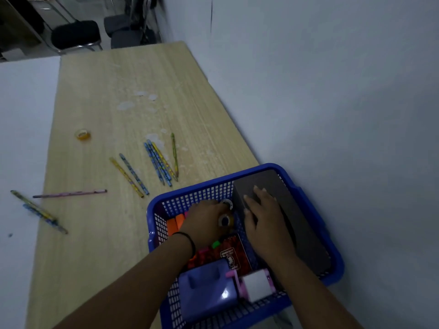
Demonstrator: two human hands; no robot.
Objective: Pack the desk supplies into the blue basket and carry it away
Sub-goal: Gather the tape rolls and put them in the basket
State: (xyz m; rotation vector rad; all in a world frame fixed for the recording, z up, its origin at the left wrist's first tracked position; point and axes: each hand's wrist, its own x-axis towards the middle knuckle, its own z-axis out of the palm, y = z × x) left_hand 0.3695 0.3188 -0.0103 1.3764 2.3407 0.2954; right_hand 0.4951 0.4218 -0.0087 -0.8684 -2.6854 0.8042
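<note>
The blue mesh basket [190, 193] sits at the near right end of the wooden table [133, 96]. Inside it lie a dark grey box [306, 233], orange highlighters [173, 224], a red packet [228, 252], a purple hole punch [204, 288] and a pink-and-white dispenser [256, 286]. My left hand [202, 222] is down in the basket, holding a tape roll [225, 220]; another roll [227, 203] lies just beyond it. My right hand [266, 219] rests flat, fingers straight, on the grey box. Several patterned pencils [159, 162] and a yellow tape roll [83, 134] lie on the table.
A white wall [332, 91] runs close along the table's right side. More pencils [69, 193] lie near the table's left edge, some on a white surface [19, 138]. Black chairs [76, 34] stand beyond the far end.
</note>
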